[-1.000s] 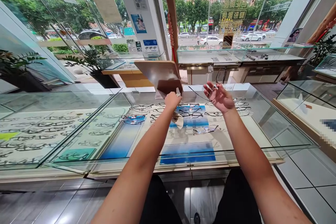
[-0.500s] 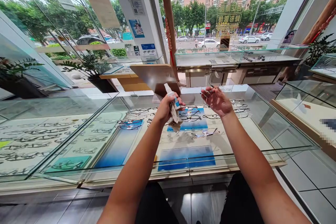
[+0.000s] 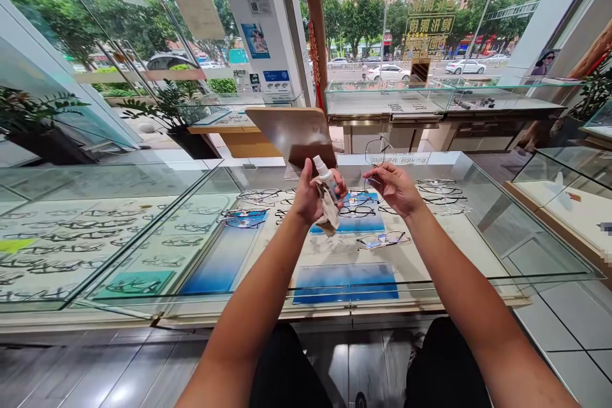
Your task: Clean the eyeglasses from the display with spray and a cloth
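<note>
My left hand is wrapped round a small white spray bottle and a crumpled beige cloth, which hangs down below the palm. To its right, my right hand pinches a thin-framed pair of glasses with the fingertips. One rim stands up above the fingers; the rest is partly hidden by them. Both hands are above a glass display case. Below them several pairs of glasses lie on a blue card inside, and another pair lies nearer the front.
The glass case spans the view, with rows of frames at the left and a lower blue card. Behind it stands a tilted brown board. Another glass case is at the right, and potted plants stand by the windows.
The view has shifted a little. My left hand has opened its thumb away from the bottle, which leans differently. My right hand has turned, and the glasses now stand up above its fingertips.
</note>
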Available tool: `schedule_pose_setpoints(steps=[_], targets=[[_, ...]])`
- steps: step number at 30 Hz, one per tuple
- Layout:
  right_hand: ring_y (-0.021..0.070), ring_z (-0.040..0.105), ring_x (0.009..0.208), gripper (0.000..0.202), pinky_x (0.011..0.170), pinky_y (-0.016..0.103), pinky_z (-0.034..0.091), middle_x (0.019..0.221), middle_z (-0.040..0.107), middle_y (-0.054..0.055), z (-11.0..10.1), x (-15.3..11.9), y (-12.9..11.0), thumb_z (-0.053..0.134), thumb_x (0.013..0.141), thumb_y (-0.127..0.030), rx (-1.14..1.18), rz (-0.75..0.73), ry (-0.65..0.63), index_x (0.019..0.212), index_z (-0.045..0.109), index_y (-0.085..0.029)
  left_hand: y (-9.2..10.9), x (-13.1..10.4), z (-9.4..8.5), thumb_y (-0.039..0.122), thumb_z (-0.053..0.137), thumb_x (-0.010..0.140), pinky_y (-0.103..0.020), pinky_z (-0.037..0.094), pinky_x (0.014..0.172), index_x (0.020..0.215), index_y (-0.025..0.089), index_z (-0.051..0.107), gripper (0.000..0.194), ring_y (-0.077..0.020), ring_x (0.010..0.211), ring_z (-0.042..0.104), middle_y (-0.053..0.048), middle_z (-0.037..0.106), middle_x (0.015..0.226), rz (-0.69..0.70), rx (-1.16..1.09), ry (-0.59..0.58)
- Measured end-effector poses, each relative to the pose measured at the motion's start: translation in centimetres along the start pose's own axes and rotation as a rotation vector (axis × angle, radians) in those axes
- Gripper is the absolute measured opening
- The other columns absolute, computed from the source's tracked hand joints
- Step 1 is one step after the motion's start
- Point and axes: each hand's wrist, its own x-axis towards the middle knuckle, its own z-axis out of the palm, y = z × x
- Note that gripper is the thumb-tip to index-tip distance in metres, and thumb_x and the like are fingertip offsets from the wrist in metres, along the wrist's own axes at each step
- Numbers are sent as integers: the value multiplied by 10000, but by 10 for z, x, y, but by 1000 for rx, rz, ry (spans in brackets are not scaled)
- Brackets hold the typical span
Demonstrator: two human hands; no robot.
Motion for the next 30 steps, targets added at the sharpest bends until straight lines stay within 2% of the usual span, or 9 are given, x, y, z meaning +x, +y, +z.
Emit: schedule_pose_setpoints(steps=[2, 4, 5, 7, 10, 15, 20, 26, 30], targets=[[127, 746, 871, 317, 855, 240, 586, 885, 835, 1, 4, -1, 7, 1014, 705, -443, -48, 18, 6, 792, 783, -245, -1, 2, 1, 1024, 439, 805, -288, 472, 481, 659, 207, 577, 841, -192, 649, 568, -47, 495, 678, 19, 115, 79], [145, 738, 882, 313, 877, 275, 576, 891, 832, 13, 7, -2, 14, 1003, 714, -451, -100, 26, 10, 796, 786, -241, -4, 6, 1, 1016, 279, 858, -325, 467, 528, 642, 230, 532, 854, -202, 653, 550, -59, 501, 689, 72, 283, 199], [154, 736, 894, 317, 894, 292, 570, 896, 832, 17, 9, -3, 17, 998, 717, -462, -126, 28, 10, 801, 788, -239, -7, 7, -1, 989, 260, 884, -343, 477, 570, 652, 236, 535, 835, -205, 665, 544, -60, 514, 704, 125, 385, 265], [165, 731, 900, 337, 908, 315, 557, 897, 829, 22, 12, -4, 22, 990, 716, -493, -170, 29, 5, 803, 790, -237, -14, 10, -4, 929, 328, 917, -371, 500, 683, 679, 236, 566, 771, -219, 725, 556, -64, 563, 748, 267, 606, 370], [174, 726, 898, 364, 897, 329, 544, 886, 827, 24, 16, -7, 25, 987, 707, -525, -205, 41, -8, 803, 790, -234, -24, 11, -7, 860, 459, 925, -372, 482, 786, 694, 226, 589, 687, -231, 802, 568, -57, 608, 778, 421, 858, 438], [178, 724, 905, 359, 885, 327, 528, 871, 821, 19, 21, -11, 25, 984, 710, -522, -225, 67, -42, 803, 790, -234, -33, 10, -6, 780, 502, 966, -340, 400, 706, 686, 225, 514, 621, -194, 712, 476, -14, 518, 707, 445, 891, 447], [169, 721, 903, 345, 873, 313, 526, 876, 823, 13, 22, -12, 24, 986, 718, -509, -199, 77, -54, 808, 796, -236, -32, 11, -6, 709, 479, 1000, -345, 368, 703, 674, 222, 523, 588, -196, 707, 459, -17, 514, 701, 469, 833, 410], [167, 717, 884, 363, 865, 308, 570, 891, 813, 12, 14, -4, 18, 1006, 685, -514, -85, 58, 23, 784, 784, -246, -29, 7, -2, 782, 473, 943, -339, 356, 705, 657, 221, 521, 631, -203, 712, 473, -23, 530, 687, 358, 963, 305], [145, 700, 852, 368, 838, 274, 572, 873, 800, 7, 13, -2, 15, 1013, 673, -511, -62, 41, 47, 775, 783, -242, -32, 4, 4, 723, 576, 905, -320, 302, 668, 665, 213, 517, 567, -182, 670, 444, 1, 496, 637, 302, 1043, 230]])
